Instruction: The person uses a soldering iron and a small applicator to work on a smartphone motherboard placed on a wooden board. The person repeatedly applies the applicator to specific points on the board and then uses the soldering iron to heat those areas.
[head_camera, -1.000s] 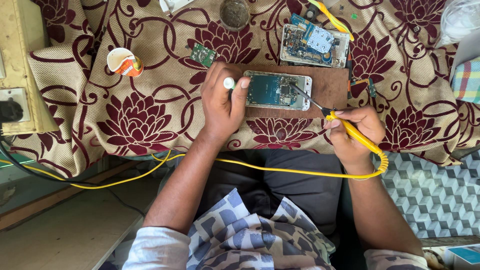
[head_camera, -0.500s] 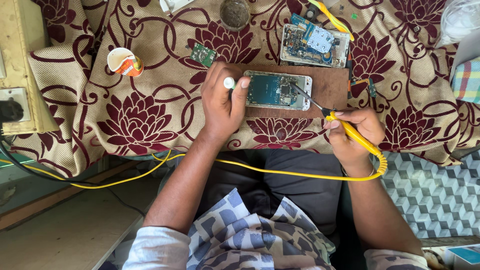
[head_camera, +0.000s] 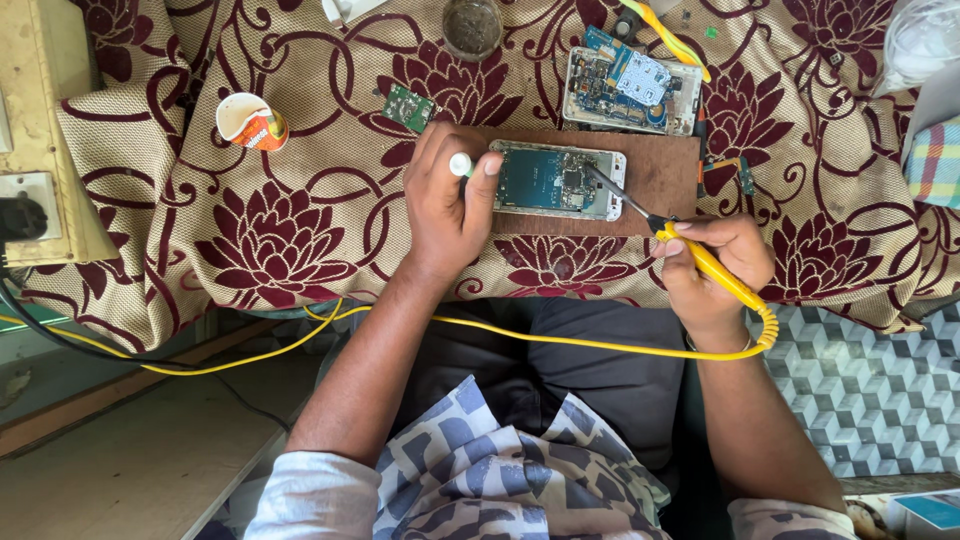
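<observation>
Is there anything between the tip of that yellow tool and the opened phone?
Nothing visible. The right hand holds the yellow soldering iron, and its tip reaches the opened phone over bare board. The left hand steadies the phone's far end.

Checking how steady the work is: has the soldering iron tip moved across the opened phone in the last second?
No. The soldering iron tip sits at the same spot on the opened phone, judged against the wooden board.

Landmark: second opened phone with blue board (head_camera: 630, 92), upper centre of the maroon floral cloth (head_camera: 300, 230).

- Small green circuit board (head_camera: 410, 107): well left of it.
- Round dark tin (head_camera: 471, 25): up and left.
- Orange-and-white cup (head_camera: 251, 122), tilted: far left.
- Wall socket (head_camera: 30, 205) with black plug: beyond the cup, off the cloth.
- Checked fabric (head_camera: 935, 160): far right.
</observation>
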